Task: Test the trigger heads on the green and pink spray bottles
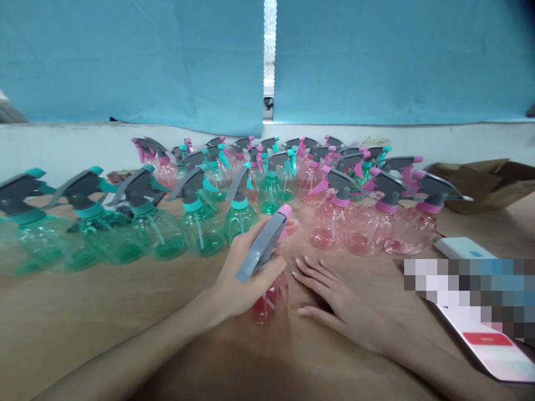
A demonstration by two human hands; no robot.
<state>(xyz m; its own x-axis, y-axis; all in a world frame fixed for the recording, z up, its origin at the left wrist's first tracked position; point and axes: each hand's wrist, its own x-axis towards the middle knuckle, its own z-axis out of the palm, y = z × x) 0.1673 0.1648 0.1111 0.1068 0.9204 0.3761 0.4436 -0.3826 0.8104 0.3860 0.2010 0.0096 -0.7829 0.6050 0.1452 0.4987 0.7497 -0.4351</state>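
We see the left hand [240, 278] clenched around a pink spray bottle [267, 298] just below the middle of the frame. Its fingers wrap the bottle's neck, under the grey trigger head [261, 248], which tilts up toward the right and ends in a pink nozzle. The bottle's clear pink body rests on the table beneath the hand. The right hand [334, 303] lies flat on the table just to the right of that bottle, fingers spread and relaxed, grasping nothing; we cannot tell whether its fingertips touch the bottle.

Across the whole top of the frame hangs a blue curtain [125, 61], split by a bright narrow gap near the centre. Below it the brown table [83, 312] fills the lower half.

On the left, we count 5 green spray bottles [146, 228] in a front row, with teal collars and grey triggers. On the right stand 3 pink spray bottles [384, 223] in a row. Behind both rows, a mixed cluster of bottles [271, 167] crowds the middle.

At the right edge sits an open cardboard box [485, 184]. A white sheet with a red patch [489, 345] lies in the lower right corner, and a small white box [460, 245] lies above it.
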